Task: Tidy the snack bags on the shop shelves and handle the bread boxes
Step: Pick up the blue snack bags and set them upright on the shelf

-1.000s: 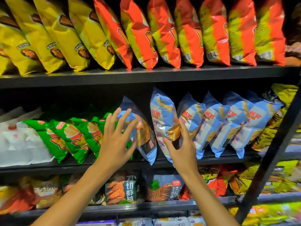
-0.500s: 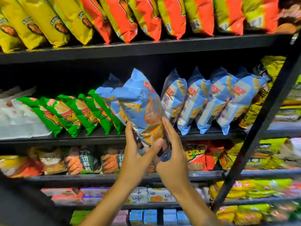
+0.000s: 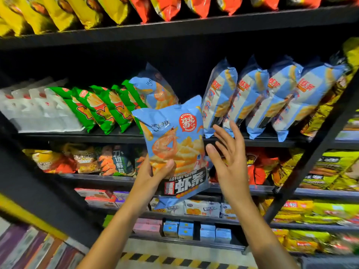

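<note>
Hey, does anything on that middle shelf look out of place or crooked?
Yes. One blue bag sits alone against the green bags, tilted, cut off from the blue row by a gap. Another blue bag, the held bag, is off the shelf in the left hand.

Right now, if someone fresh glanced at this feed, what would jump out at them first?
The blue shrimp-stick bag held up in front of the shelves at centre frame, gripped low by the left hand, with the right hand open beside it. Behind it, a gap splits the blue bag row on the middle shelf, next to the green bags. Along the top run yellow bags and orange bags.
</note>
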The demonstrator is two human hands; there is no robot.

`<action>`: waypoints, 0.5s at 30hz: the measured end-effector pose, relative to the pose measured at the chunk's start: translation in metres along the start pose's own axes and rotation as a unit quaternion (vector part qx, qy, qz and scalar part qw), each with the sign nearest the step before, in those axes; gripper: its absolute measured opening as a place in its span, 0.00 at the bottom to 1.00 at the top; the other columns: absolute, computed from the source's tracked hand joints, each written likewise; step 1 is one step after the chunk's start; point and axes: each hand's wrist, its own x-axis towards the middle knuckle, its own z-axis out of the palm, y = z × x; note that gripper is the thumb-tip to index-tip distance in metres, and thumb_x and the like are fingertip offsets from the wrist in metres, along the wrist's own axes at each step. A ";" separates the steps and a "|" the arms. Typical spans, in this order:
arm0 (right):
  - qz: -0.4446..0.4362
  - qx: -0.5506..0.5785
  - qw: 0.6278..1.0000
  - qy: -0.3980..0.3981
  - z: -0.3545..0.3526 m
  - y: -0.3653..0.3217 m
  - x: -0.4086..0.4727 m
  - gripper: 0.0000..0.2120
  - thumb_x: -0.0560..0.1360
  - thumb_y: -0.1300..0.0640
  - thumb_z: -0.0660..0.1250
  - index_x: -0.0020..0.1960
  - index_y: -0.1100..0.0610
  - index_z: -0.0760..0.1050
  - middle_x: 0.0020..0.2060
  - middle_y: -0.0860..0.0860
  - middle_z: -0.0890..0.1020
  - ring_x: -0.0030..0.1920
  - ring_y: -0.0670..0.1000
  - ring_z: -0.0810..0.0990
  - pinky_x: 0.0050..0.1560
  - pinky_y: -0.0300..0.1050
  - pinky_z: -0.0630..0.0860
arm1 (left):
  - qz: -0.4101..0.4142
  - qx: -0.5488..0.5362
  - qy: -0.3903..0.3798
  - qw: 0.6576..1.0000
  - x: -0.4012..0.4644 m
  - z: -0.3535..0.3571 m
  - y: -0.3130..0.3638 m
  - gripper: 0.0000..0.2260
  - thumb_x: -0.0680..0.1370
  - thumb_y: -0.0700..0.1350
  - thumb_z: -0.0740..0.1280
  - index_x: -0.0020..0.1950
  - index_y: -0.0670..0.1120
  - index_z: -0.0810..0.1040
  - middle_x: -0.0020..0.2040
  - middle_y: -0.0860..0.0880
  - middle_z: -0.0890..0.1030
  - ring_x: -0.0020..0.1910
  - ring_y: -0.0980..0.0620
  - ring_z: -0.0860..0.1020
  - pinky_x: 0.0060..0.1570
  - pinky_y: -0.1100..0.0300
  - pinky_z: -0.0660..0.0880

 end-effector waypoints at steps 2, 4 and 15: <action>0.065 0.037 0.997 -0.022 0.006 -0.004 0.005 0.37 0.77 0.48 0.69 0.82 0.46 0.57 0.73 0.41 0.74 0.73 0.40 0.72 0.74 0.44 0.70 | -0.023 -0.002 -0.029 0.999 -0.004 -0.010 -0.003 0.30 0.71 0.61 0.76 0.68 0.48 0.76 0.63 0.51 0.84 0.64 0.50 0.81 0.63 0.54 0.77; 0.126 0.078 0.988 -0.049 0.016 -0.009 0.005 0.36 0.76 0.45 0.68 0.81 0.44 0.60 0.70 0.39 0.76 0.68 0.38 0.76 0.70 0.42 0.75 | -0.040 -0.002 -0.049 0.998 -0.005 -0.021 -0.006 0.35 0.65 0.68 0.78 0.66 0.49 0.78 0.62 0.51 0.84 0.64 0.50 0.81 0.64 0.53 0.75; 0.096 0.016 0.995 0.025 0.076 -0.019 -0.035 0.25 0.75 0.53 0.72 0.71 0.49 0.74 0.60 0.39 0.85 0.61 0.41 0.83 0.55 0.35 0.79 | 0.044 -0.083 -0.105 0.990 -0.001 -0.060 0.004 0.31 0.75 0.61 0.74 0.74 0.55 0.70 0.71 0.51 0.78 0.71 0.49 0.76 0.65 0.55 0.76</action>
